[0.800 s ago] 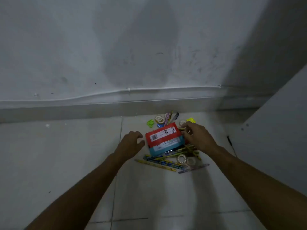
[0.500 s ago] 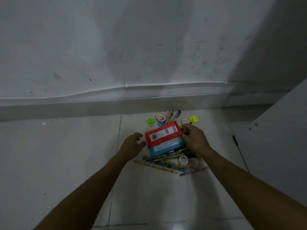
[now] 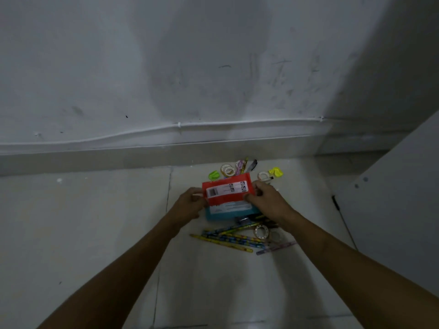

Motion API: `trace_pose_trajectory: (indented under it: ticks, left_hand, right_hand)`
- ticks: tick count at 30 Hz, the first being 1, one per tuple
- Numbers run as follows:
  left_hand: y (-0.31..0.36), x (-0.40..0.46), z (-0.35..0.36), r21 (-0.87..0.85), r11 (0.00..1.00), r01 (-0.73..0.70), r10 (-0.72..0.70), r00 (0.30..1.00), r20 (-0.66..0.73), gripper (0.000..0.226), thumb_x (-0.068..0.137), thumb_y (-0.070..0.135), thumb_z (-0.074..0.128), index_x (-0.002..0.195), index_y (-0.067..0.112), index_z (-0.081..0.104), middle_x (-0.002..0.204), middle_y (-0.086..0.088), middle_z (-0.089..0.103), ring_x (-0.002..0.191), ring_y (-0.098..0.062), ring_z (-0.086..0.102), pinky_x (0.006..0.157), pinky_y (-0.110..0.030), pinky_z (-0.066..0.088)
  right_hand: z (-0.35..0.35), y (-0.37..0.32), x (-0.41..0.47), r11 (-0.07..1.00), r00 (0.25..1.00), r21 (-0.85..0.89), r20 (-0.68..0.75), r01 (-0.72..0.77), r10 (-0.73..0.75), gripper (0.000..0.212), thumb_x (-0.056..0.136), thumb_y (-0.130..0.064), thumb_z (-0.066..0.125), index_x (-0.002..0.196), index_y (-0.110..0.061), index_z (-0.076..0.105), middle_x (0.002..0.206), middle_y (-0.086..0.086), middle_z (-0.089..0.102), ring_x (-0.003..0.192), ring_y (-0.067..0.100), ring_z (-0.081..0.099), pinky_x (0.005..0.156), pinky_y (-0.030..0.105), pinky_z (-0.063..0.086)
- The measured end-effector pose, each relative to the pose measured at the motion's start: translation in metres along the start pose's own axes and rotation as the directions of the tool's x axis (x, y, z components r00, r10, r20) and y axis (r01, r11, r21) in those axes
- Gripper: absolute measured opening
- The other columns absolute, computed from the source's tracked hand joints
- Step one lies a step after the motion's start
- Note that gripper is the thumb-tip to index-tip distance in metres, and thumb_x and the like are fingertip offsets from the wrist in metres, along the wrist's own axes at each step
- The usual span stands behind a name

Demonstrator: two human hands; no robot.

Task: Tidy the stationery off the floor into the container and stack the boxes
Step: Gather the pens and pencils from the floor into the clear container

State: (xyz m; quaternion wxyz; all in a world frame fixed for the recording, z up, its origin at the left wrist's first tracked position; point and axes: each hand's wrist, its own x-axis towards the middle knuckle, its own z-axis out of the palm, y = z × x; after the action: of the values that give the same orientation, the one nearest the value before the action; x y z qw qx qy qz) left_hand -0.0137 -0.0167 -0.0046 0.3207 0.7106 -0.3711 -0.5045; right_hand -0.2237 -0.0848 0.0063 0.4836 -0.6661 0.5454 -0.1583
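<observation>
Pale tiled floor (image 3: 71, 233) meeting a scuffed grey-white wall (image 3: 213, 67), with a white cable (image 3: 133, 136) clipped just above the skirting. Centre, near the floor's far edge by the wall: the red box (image 3: 225, 191), barcode label facing up, lying on a teal box (image 3: 228, 211) whose near long side shows below it. Your left hand (image 3: 190, 205) grips the red box at its left short end, fingers curled round the edge; your right hand (image 3: 266, 200) holds its right short end, thumb on the top face and fingers curled behind. Whether the red box is lifted clear of the teal box or resting on it cannot be told.

On the floor just nearer you than the boxes: a loose fan of patterned pencils (image 3: 225, 238), touching and crossing one another, with two tape rolls (image 3: 262, 231) at their right end, partly under your right wrist. Between the boxes and the wall: more tape rolls (image 3: 228, 169), a few pens (image 3: 251, 165), a green clip (image 3: 213, 175) to the left and a yellow clip (image 3: 276, 172) to the right, all small and dim. At the right edge, a pale panel (image 3: 392, 210) stands on the floor.
</observation>
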Motion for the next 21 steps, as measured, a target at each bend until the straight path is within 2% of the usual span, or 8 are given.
trace_pose_trajectory:
  ticks: [2, 4, 6, 8, 10, 12, 15, 21]
  left_hand:
    - [0.011, -0.003, -0.004, -0.096, 0.995, 0.016, -0.021, 0.999, -0.043, 0.022, 0.094, 0.033, 0.052, 0.112, 0.021, 0.056, 0.117, -0.007, 0.059, 0.102, -0.020, 0.057, 0.078, -0.031, 0.052]
    - [0.024, -0.008, -0.007, -0.289, 0.952, 0.102, -0.115, 0.993, -0.029, 0.036, 0.094, 0.044, 0.049, 0.116, 0.016, 0.056, 0.118, -0.009, 0.059, 0.102, -0.023, 0.060, 0.073, -0.030, 0.053]
    - [0.037, -0.012, -0.010, -0.497, 0.849, 0.179, -0.160, 0.984, 0.080, 0.051, 0.093, 0.054, 0.044, 0.117, 0.010, 0.056, 0.116, -0.013, 0.062, 0.103, -0.028, 0.063, 0.075, -0.034, 0.054]
    - [0.048, -0.017, -0.014, -0.609, 0.765, 0.210, -0.119, 0.975, 0.187, 0.058, 0.092, 0.059, 0.039, 0.114, 0.008, 0.056, 0.114, -0.016, 0.065, 0.101, -0.030, 0.066, 0.077, -0.038, 0.055]
    - [0.055, -0.023, -0.016, -0.636, 0.748, 0.192, -0.064, 0.974, 0.219, 0.053, 0.092, 0.055, 0.043, 0.115, 0.009, 0.057, 0.110, -0.016, 0.068, 0.094, -0.028, 0.069, 0.073, -0.036, 0.057]
    - [0.060, -0.028, -0.015, -0.617, 0.775, 0.136, -0.026, 0.983, 0.183, 0.040, 0.094, 0.038, 0.052, 0.119, 0.008, 0.057, 0.107, -0.015, 0.069, 0.089, -0.025, 0.070, 0.069, -0.033, 0.059]
    - [0.060, -0.033, -0.015, -0.576, 0.814, 0.080, 0.007, 0.989, 0.146, 0.028, 0.093, 0.014, 0.055, 0.120, 0.007, 0.057, 0.105, -0.012, 0.069, 0.089, -0.025, 0.070, 0.071, -0.033, 0.059]
    - [0.047, -0.042, -0.019, -0.461, 0.885, 0.070, -0.024, 0.994, 0.106, 0.025, 0.092, 0.004, 0.053, 0.116, 0.011, 0.058, 0.112, -0.016, 0.067, 0.100, -0.032, 0.066, 0.090, -0.042, 0.052]
  right_hand:
    - [-0.007, -0.013, -0.005, 0.994, 0.993, 0.017, -0.062, 0.105, -0.104, 0.022, 0.092, -0.020, 0.060, 0.112, -0.014, 0.057, 0.105, 0.008, 0.063, 0.097, 0.023, 0.059, 0.083, 0.035, 0.050]
    - [-0.013, -0.025, -0.013, 0.954, 0.949, -0.118, -0.123, 0.276, -0.289, 0.025, 0.091, -0.018, 0.060, 0.116, -0.015, 0.056, 0.103, 0.005, 0.062, 0.093, 0.021, 0.058, 0.078, 0.033, 0.049]
    - [-0.017, -0.033, -0.020, 0.810, 0.854, -0.412, -0.126, 0.418, -0.505, 0.021, 0.088, -0.015, 0.062, 0.109, -0.013, 0.057, 0.100, 0.005, 0.058, 0.091, 0.022, 0.054, 0.070, 0.032, 0.043]
    - [-0.017, -0.041, -0.031, 0.611, 0.762, -0.627, -0.044, 0.482, -0.646, 0.020, 0.085, -0.013, 0.064, 0.104, -0.011, 0.059, 0.101, 0.008, 0.057, 0.093, 0.025, 0.051, 0.064, 0.028, 0.038]
    - [-0.015, -0.048, -0.041, 0.470, 0.699, -0.713, 0.040, 0.521, -0.714, 0.020, 0.083, -0.012, 0.067, 0.102, -0.008, 0.061, 0.099, 0.012, 0.060, 0.089, 0.029, 0.054, 0.058, 0.030, 0.039]
    - [-0.011, -0.050, -0.048, 0.396, 0.671, -0.735, 0.107, 0.550, -0.734, 0.019, 0.083, -0.013, 0.068, 0.100, -0.005, 0.063, 0.096, 0.016, 0.061, 0.082, 0.031, 0.056, 0.055, 0.032, 0.041]
    - [-0.006, -0.048, -0.055, 0.397, 0.688, -0.725, 0.145, 0.563, -0.711, 0.021, 0.083, -0.017, 0.069, 0.099, -0.008, 0.061, 0.099, 0.014, 0.061, 0.084, 0.028, 0.057, 0.056, 0.028, 0.037]
    - [-0.001, -0.023, -0.062, 0.504, 0.751, -0.622, 0.218, 0.599, -0.623, 0.036, 0.087, -0.046, 0.059, 0.114, -0.022, 0.055, 0.114, 0.000, 0.055, 0.102, 0.013, 0.049, 0.068, 0.025, 0.046]
